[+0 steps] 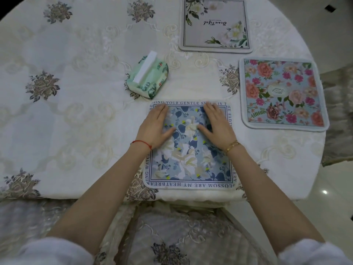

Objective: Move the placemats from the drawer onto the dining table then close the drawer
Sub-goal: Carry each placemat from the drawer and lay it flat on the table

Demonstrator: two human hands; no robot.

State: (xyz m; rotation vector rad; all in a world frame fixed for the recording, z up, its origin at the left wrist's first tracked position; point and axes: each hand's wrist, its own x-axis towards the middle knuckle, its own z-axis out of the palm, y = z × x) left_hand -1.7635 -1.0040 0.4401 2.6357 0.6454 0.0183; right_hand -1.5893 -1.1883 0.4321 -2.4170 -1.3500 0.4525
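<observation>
Lighting: soft, even indoor light, moderately bright; faint shadows only. Glare: small bright reflection on the glossy floor (324, 192) at right. Optics: wide-angle bowing of the table edge (286, 196); dark vignette in upper-left corner. Focus: centre fairly sharp, sleeves at bottom blurred.

The blue floral bordered placemat (191, 161) read "YOUR GENTLE" beyond the fingertips (161, 108); the grey white-flowered placemat (214, 25) read "Beautiful".
</observation>
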